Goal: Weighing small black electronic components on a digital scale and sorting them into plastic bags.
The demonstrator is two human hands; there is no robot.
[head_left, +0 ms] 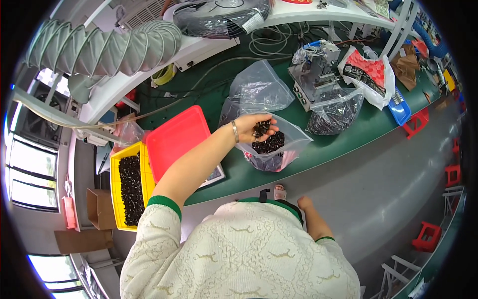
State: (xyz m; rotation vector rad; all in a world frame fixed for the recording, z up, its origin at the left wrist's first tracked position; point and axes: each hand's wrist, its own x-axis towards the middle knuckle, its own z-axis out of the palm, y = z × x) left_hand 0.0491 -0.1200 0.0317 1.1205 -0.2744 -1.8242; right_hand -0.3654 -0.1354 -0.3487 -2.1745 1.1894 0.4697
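My left hand (247,129) is turned palm up over an opened clear plastic bag (296,130), with its fingers curled around a small heap of black parts (262,128). The parts are small and dark with shiny bits, and their exact kind cannot be made out. More parts of the same look (269,143) lie inside the bag, just below my fingers. The bag stands on the green table near its front edge. Of my right arm (314,219), only a stretch below the sleeve shows at my side; the right hand is hidden.
A yellow bin (116,197) full of black parts stands left, beside a red tray (181,137). Another clear bag of dark parts (332,117) sits right, near a metal bench machine (314,74) and a red-and-white bag (367,74). A grey duct (104,47) hangs at upper left.
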